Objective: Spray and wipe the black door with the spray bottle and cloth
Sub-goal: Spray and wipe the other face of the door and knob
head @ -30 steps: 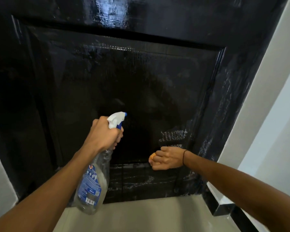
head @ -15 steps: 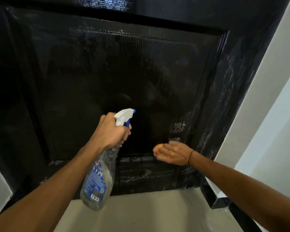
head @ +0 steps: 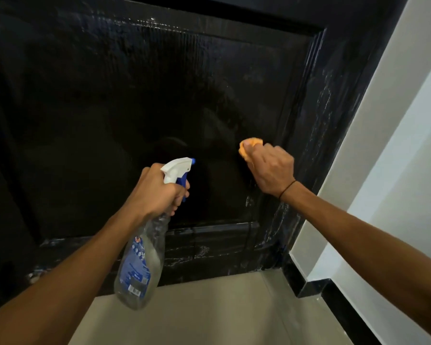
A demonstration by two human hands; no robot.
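Orange cloth (head: 248,148), bunched in the right hand (head: 271,171), has climbed from the black door (head: 139,100)'s bottom rail onto its sunken panel; left hand (head: 157,191) grips the spray bottle (head: 141,265) nearby; wiping probably continues upward

door (head: 135,95): 1 | spray bottle (head: 142,257): 1 | cloth (head: 246,145): 1 | hands: 2

Landmark: black door (head: 110,108). Its recessed panel lies bare left of and above the spray bottle (head: 141,257). White wall (head: 383,145) shuts in the door's right edge; floor (head: 209,307) below the door is bare.
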